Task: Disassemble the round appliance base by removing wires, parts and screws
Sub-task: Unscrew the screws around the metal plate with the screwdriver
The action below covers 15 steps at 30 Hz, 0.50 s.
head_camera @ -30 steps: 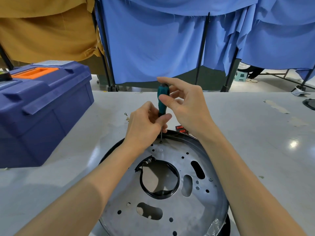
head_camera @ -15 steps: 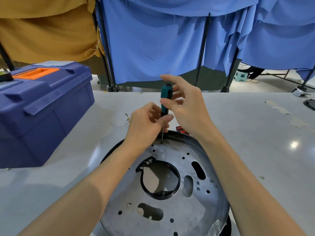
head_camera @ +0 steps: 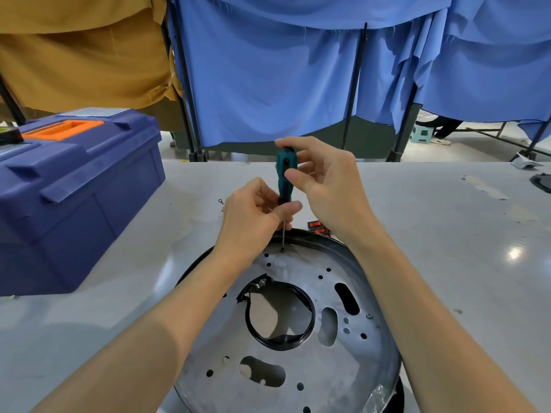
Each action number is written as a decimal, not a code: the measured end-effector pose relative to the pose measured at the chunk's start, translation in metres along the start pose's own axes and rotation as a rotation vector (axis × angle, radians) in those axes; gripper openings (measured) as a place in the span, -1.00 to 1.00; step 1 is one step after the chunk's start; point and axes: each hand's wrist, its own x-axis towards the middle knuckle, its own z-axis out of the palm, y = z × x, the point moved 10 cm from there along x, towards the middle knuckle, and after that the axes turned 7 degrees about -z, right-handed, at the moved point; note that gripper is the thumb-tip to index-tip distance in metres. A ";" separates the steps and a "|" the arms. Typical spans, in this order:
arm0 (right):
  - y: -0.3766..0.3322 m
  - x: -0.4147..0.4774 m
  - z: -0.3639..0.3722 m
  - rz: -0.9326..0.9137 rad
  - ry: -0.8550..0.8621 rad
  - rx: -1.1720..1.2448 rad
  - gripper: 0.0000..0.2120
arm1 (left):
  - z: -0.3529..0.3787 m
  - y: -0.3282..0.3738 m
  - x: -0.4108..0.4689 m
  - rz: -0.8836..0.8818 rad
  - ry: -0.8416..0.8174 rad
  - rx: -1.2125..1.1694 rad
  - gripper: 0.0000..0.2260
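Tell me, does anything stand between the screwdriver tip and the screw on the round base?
Nothing visible does. The screwdriver shaft runs bare from the left hand down to the screw. The right hand holds the handle.

Grey table (head_camera: 432, 234) with toolbox (head_camera: 74, 189), round base (head_camera: 328, 368)

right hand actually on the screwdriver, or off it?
Touching. The head view shows the right hand pinching the teal handle of the screwdriver near its top, thumb pressed against the side, with no gap.
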 end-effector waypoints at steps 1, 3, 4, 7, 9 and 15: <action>0.001 0.000 0.000 0.003 -0.002 0.005 -0.62 | 0.001 0.002 0.000 0.010 -0.018 -0.018 -0.91; 0.002 0.000 0.001 0.016 -0.001 0.029 -0.65 | 0.005 0.003 0.000 0.017 -0.056 -0.027 -0.92; 0.003 -0.001 0.003 0.021 -0.004 0.046 -0.68 | 0.008 0.002 0.000 0.014 -0.073 -0.009 -0.88; 0.001 -0.002 0.006 0.007 -0.011 0.038 -0.71 | 0.009 0.002 -0.001 0.021 -0.072 0.035 -0.93; 0.001 -0.002 0.003 0.003 0.008 0.005 -0.67 | 0.006 0.001 -0.001 0.001 -0.039 0.023 -0.91; 0.004 -0.001 0.001 0.023 -0.016 0.023 -0.57 | 0.007 0.004 -0.001 0.021 -0.048 0.018 -0.91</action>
